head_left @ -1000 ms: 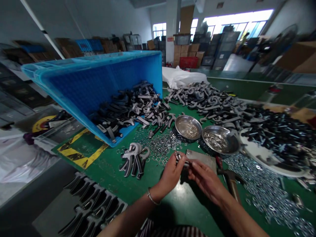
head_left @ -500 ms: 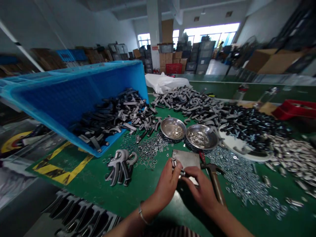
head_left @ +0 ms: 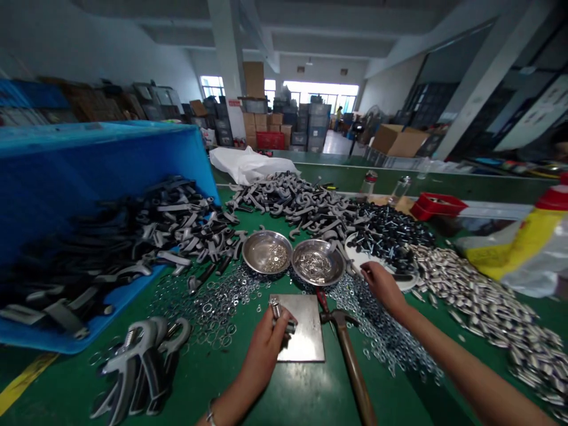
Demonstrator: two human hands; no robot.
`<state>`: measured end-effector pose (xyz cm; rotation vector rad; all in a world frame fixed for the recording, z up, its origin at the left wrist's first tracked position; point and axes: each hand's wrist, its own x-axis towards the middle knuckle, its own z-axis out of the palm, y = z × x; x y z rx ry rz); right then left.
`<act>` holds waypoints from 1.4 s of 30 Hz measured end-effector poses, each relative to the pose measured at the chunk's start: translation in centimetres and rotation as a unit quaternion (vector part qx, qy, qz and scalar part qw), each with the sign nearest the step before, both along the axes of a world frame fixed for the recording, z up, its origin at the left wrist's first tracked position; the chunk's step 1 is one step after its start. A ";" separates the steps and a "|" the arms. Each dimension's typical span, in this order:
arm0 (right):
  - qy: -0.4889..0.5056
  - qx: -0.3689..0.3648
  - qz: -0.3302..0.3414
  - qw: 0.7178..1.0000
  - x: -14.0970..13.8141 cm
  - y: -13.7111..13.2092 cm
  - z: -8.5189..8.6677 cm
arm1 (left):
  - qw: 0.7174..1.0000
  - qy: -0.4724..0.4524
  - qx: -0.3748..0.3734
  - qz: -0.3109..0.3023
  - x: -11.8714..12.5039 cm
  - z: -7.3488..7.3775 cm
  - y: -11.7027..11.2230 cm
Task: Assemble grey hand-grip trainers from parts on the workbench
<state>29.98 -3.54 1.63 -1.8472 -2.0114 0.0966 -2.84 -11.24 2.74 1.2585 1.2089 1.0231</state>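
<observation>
The left hand (head_left: 265,355) is working near the lower middle of the green counter (head_left: 310,399), its fingers curling closed around a small threaded metal part (head_left: 276,309), which is poking up out of the grip with a dark end showing just past the fingertips. The part's long axis is tilting from upper left to lower right, and it is hanging over the left side of a square steel plate (head_left: 302,331); whether it is touching the plate is hard to tell. The right hand (head_left: 384,290) is reaching well to the right, half open with loosely bent fingers and holding nothing that shows, its fingertips stopping just short of a white round tray (head_left: 352,251) heaped with black bolts (head_left: 388,234). The left hand is by far the nearer to the part. A hammer (head_left: 350,367) is lying between the 2 hands, its head just beside the plate's right edge. Above the plate, 2 steel bowls (head_left: 267,251) (head_left: 318,262) are sitting side by side, while loose washers (head_left: 208,307) are spreading across the counter on both sides.
</observation>
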 end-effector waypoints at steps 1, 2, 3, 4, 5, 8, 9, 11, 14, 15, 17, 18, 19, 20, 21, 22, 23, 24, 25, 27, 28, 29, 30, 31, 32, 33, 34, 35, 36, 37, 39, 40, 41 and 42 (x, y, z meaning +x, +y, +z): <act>-0.014 0.001 -0.014 1.000 1.6 2.0 0.0 | 1.000 -0.005 -0.006 -0.003 0.4 -0.1 0.2; -0.027 0.000 -0.022 0.999 2.7 3.9 -0.1 | 1.000 -0.009 -0.013 -0.014 0.8 -0.2 0.2; -0.038 -0.002 -0.026 0.999 3.5 5.5 -0.2 | 0.999 -0.011 -0.020 -0.029 1.2 -0.3 0.3; -0.046 -0.005 -0.028 0.999 3.9 6.9 -0.4 | 0.999 -0.013 -0.027 -0.046 1.6 -0.5 0.2; -0.052 -0.009 -0.030 0.998 4.1 8.1 -0.5 | 0.998 -0.014 -0.033 -0.061 1.8 -0.6 0.2; -0.044 -0.021 -0.037 0.998 4.4 10.3 -0.5 | 0.997 -0.016 -0.046 -0.064 1.6 -0.4 0.5; -0.034 -0.023 -0.040 0.998 4.5 10.6 -0.3 | 0.997 -0.021 -0.052 -0.048 1.2 -0.2 0.7; -0.001 -0.020 -0.046 0.999 4.4 10.2 0.3 | 0.996 -0.054 -0.068 0.002 0.2 0.1 1.1; 0.073 -0.009 -0.043 0.996 2.0 6.6 1.3 | 0.984 -0.145 -0.077 0.073 -0.7 0.2 1.5; 0.109 -0.010 -0.035 0.993 0.3 4.4 1.6 | 0.978 -0.177 -0.079 0.084 -0.7 0.1 1.5; 0.288 -0.016 0.003 0.957 -4.2 -0.8 2.3 | 0.967 -0.228 -0.083 0.082 -0.2 -0.1 1.3; 0.393 -0.032 0.020 0.919 -6.9 -3.5 2.6 | 0.963 -0.246 -0.084 0.077 0.3 -0.1 1.0; 0.467 -0.045 0.028 0.883 -9.5 -5.9 2.8 | 0.959 -0.260 -0.085 0.070 0.7 0.0 0.7; 0.516 -0.041 0.031 0.855 -11.9 -7.9 2.9 | 0.956 -0.272 -0.085 0.063 1.2 0.1 0.4; 0.544 -0.028 0.034 0.838 -13.9 -9.4 2.8 | 0.954 -0.282 -0.085 0.054 1.5 0.3 0.0; 0.550 -0.016 0.038 0.834 -15.4 -10.5 2.7 | 0.952 -0.291 -0.085 0.048 1.6 0.5 -0.3; 0.538 0.000 0.042 0.842 -16.3 -11.1 2.6 | 0.950 -0.298 -0.084 0.044 1.7 0.7 -0.7; 0.510 0.016 0.046 0.859 -16.8 -11.4 2.4 | 0.949 -0.302 -0.082 0.044 1.5 1.0 -1.0; 0.470 0.031 0.052 0.881 -16.8 -11.6 2.3 | 0.949 -0.302 -0.079 0.049 1.3 1.2 -1.3; 0.382 0.049 0.076 0.920 -16.3 -11.8 2.3 | 0.956 -0.281 -0.062 0.061 0.6 1.4 -1.7; 0.345 0.048 0.097 0.933 -15.9 -12.0 2.3 | 0.964 -0.256 -0.047 0.061 0.2 1.4 -2.0; 0.316 0.042 0.120 0.940 -15.6 -12.2 2.4 | 0.973 -0.221 -0.029 0.053 -0.1 1.5 -2.1; 0.296 0.034 0.142 0.944 -15.4 -12.4 2.4 | 0.983 -0.181 -0.009 0.039 -0.4 1.5 -2.3; 0.281 0.027 0.160 0.946 -15.4 -12.7 2.5 | 0.990 -0.141 0.008 0.022 -0.6 1.5 -2.5; 0.272 0.023 0.170 0.947 -15.5 -13.0 2.5 | 0.994 -0.109 0.019 0.004 -0.7 1.5 -2.6; 0.274 0.021 0.170 0.946 -15.6 -13.2 2.4 | 0.996 -0.088 0.024 -0.010 -0.8 1.6 -2.7; 0.287 0.016 0.159 0.944 -15.8 -13.4 2.3 | 0.997 -0.076 0.026 -0.019 -0.8 1.7 -2.8; 0.308 0.007 0.142 0.940 -16.0 -13.5 2.2 | 0.997 -0.071 0.028 -0.024 -0.8 1.9 -2.9; 0.329 0.001 0.124 0.936 -16.1 -13.5 2.0 | 0.997 -0.067 0.031 -0.028 -0.8 2.1 -3.0; 0.341 0.002 0.111 0.934 -16.2 -13.5 1.8 | 0.997 -0.063 0.036 -0.030 -0.9 2.4 -3.0; 0.322 0.037 0.130 0.937 -16.2 -13.3 1.5 | 0.997 -0.056 0.048 -0.030 -0.9 2.8 -3.0; 0.297 0.065 0.163 0.939 -16.1 -13.2 1.4 | 0.997 -0.051 0.052 -0.030 -1.0 3.0 -3.0; 0.273 0.091 0.200 0.936 -16.0 -13.1 1.3 | 0.997 -0.043 0.056 -0.030 -1.1 3.1 -3.0; 0.262 0.108 0.228 0.932 -16.0 -13.1 1.3 | 0.997 -0.032 0.064 -0.030 -1.3 3.2 -3.0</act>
